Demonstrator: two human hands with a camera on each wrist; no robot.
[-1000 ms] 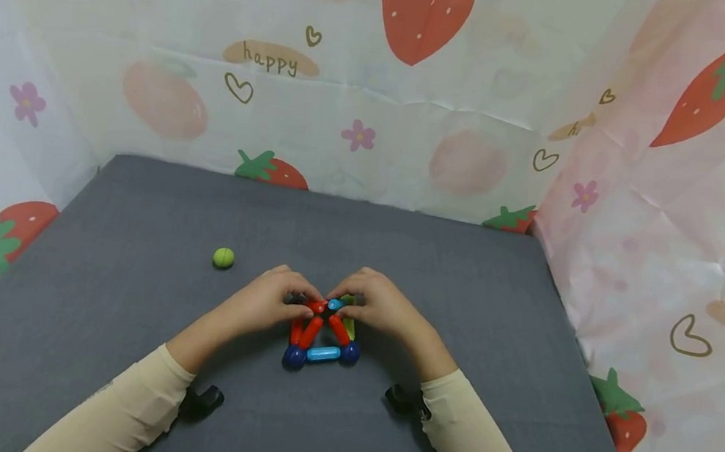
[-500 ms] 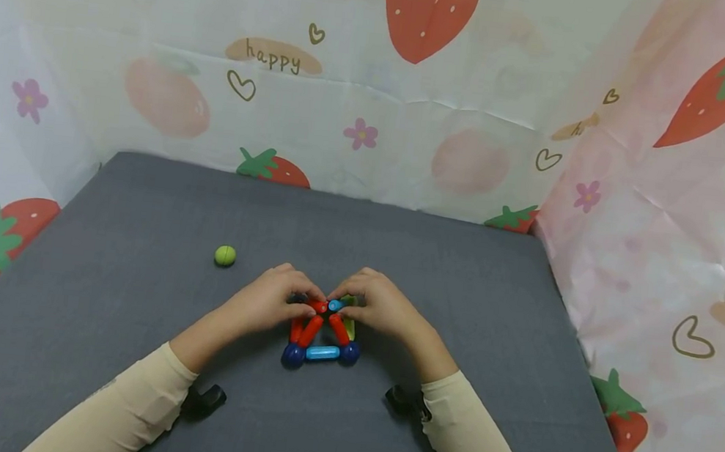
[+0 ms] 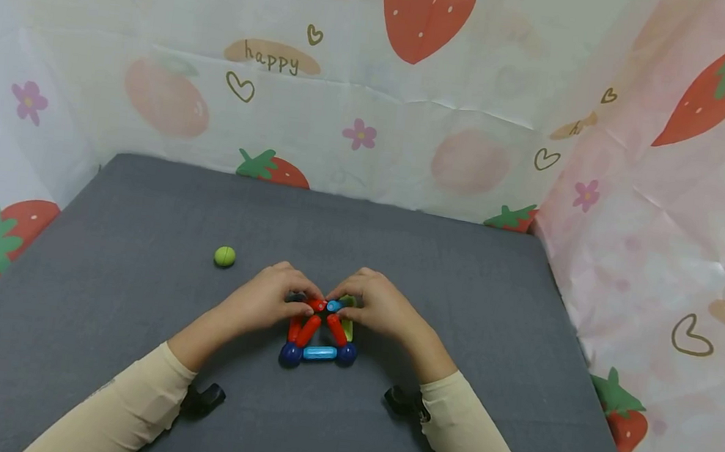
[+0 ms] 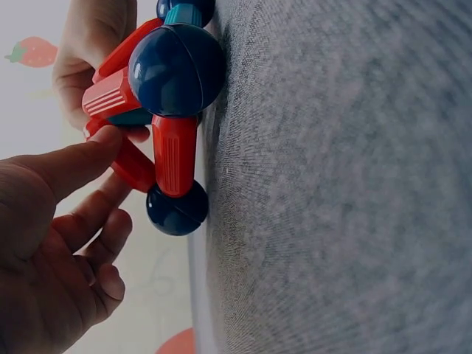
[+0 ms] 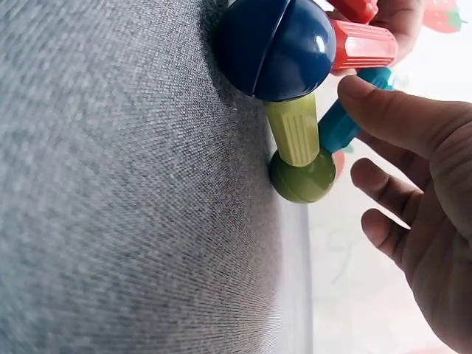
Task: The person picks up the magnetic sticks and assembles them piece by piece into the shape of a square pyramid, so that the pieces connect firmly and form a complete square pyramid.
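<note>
On the grey table stands a frame of magnetic building rods and balls. Its near side is a light-blue rod (image 3: 319,353) between two dark-blue balls, the left ball (image 3: 291,355) and the right ball (image 3: 345,354). Red rods slope up from these balls. My left hand (image 3: 269,297) pinches a red rod (image 4: 134,166) that rises from a far dark-blue ball (image 4: 177,209). My right hand (image 3: 377,303) pinches a blue rod (image 5: 341,125) that rises from a green ball (image 5: 302,177). A yellow-green rod (image 5: 293,133) links that ball to the near one. The upper rod ends lean close together; fingers partly hide them.
A loose green ball (image 3: 224,256) lies on the table (image 3: 156,234), beyond and left of my left hand. Strawberry-print cloth (image 3: 363,93) hangs behind the table and along both sides. A black wrist camera (image 3: 203,401) sits under the left sleeve, another (image 3: 400,401) under the right.
The near side of the frame has shifted slightly to the left. Both hands keep their pinch on the same rods and hardly move. The loose green ball has stayed put.
</note>
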